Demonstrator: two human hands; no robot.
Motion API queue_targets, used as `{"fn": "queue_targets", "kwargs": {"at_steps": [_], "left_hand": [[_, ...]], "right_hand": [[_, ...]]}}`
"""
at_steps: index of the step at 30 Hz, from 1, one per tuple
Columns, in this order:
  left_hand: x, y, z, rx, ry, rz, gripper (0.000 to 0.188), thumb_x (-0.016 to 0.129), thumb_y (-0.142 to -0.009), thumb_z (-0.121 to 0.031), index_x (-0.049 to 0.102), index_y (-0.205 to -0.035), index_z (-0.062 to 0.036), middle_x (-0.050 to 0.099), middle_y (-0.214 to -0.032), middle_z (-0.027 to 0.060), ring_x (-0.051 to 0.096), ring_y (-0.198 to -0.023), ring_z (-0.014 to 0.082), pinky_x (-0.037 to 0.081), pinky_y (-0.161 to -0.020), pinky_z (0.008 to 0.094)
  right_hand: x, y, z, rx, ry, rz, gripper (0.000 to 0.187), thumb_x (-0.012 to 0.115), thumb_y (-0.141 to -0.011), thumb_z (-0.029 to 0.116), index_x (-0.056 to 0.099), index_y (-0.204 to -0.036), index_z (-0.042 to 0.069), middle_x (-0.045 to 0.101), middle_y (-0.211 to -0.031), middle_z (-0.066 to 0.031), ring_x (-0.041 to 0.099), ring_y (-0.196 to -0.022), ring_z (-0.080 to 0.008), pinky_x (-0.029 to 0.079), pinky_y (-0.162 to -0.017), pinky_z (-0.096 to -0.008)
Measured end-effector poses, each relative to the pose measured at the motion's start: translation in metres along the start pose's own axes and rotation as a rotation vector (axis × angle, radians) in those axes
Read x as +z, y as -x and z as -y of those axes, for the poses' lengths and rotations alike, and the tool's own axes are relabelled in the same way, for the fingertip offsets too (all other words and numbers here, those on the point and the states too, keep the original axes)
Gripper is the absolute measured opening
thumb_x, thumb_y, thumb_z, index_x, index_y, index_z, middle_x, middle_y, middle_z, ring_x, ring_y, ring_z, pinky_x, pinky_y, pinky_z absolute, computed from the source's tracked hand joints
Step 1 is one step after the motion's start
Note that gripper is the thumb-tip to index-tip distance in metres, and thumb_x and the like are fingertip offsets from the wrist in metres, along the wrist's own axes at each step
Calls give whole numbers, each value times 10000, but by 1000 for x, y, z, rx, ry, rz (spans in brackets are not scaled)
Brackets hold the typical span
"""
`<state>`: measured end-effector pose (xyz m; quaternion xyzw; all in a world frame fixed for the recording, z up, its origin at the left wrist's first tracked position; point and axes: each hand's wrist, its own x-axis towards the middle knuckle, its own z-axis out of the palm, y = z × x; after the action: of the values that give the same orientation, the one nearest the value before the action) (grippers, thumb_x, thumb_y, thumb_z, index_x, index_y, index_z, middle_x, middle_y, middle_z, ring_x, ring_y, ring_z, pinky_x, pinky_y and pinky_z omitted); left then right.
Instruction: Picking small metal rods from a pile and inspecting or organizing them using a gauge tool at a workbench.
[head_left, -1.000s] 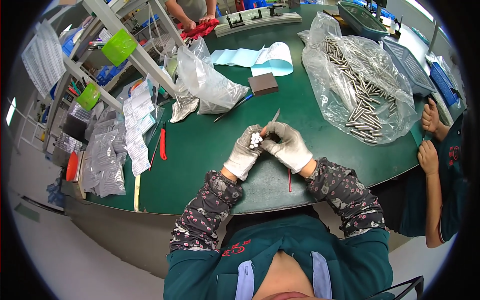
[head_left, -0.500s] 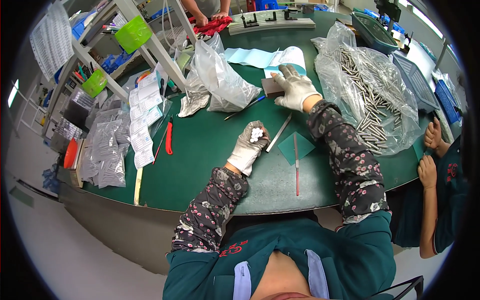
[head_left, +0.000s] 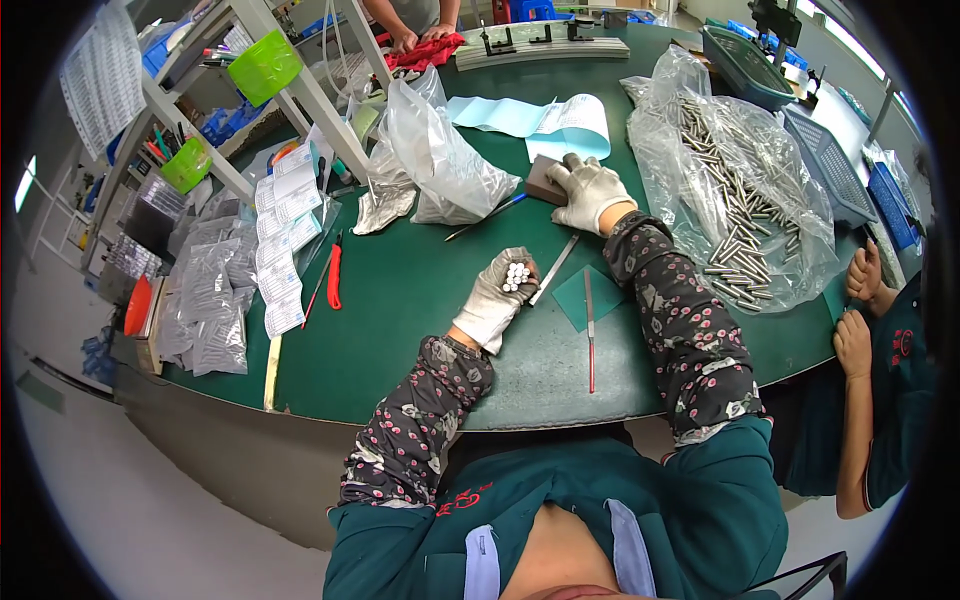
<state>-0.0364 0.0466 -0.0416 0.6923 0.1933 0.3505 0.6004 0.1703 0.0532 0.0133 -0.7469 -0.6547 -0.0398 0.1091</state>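
Observation:
My left hand (head_left: 497,297), in a white glove, is closed around a bundle of short metal rods (head_left: 515,276), their ends showing at the top of the fist. My right hand (head_left: 588,191), also gloved, reaches forward and rests on a small brown block (head_left: 546,180) on the green table (head_left: 400,300). A thin metal ruler (head_left: 554,269) lies between the two hands. A red-tipped thin tool (head_left: 590,328) lies across a green square sheet (head_left: 585,297) near my right forearm.
A clear bag of metal rods (head_left: 745,195) lies at the right, a crumpled clear bag (head_left: 440,165) at the left of my right hand. Red-handled cutters (head_left: 334,276), paper slips (head_left: 280,240) and packets (head_left: 205,300) lie left. Another person's hands (head_left: 855,300) are at the right edge.
My right hand left the bundle and reached forward to the brown block. My left hand stayed closed on the rods and shifted slightly toward the table's middle.

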Motion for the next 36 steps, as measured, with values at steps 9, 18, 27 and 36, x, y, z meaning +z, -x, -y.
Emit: {"fn": "queue_targets", "kwargs": {"at_steps": [9,18,27,36], "left_hand": [[-8,-2,6,5,-57,-21,340,604,-739,43,484,-1033,-77,537,-839,-14,512,-760,73,448,-680,196],[-1,-4,8,-26,-12,-44,326,583,-757,60,478,-1036,-73,537,-829,1,511,-752,76,449,-677,197],[-17,-11,8,-174,-370,184,459,609,-737,-7,418,-1151,-62,510,-1067,72,516,-954,172,455,-794,274],[-3,-5,0,-241,75,25,342,630,-714,3,520,-1029,-70,570,-834,11,553,-699,126,473,-625,259]], "right_hand": [[-13,3,1,72,45,12,578,646,-619,417,522,-1110,139,530,-1062,-117,472,-1059,-286,388,-871,-383],[1,3,16,425,-63,-10,433,575,-699,288,509,-1063,63,575,-1014,-133,554,-980,-267,410,-839,-380],[-32,78,49,-672,-406,-405,398,583,-671,172,587,-1066,123,504,-1099,-257,524,-980,-359,426,-833,-402],[-46,78,29,-338,-187,-373,297,608,-665,183,631,-956,129,545,-1015,-232,557,-835,-326,445,-750,-414]]}}
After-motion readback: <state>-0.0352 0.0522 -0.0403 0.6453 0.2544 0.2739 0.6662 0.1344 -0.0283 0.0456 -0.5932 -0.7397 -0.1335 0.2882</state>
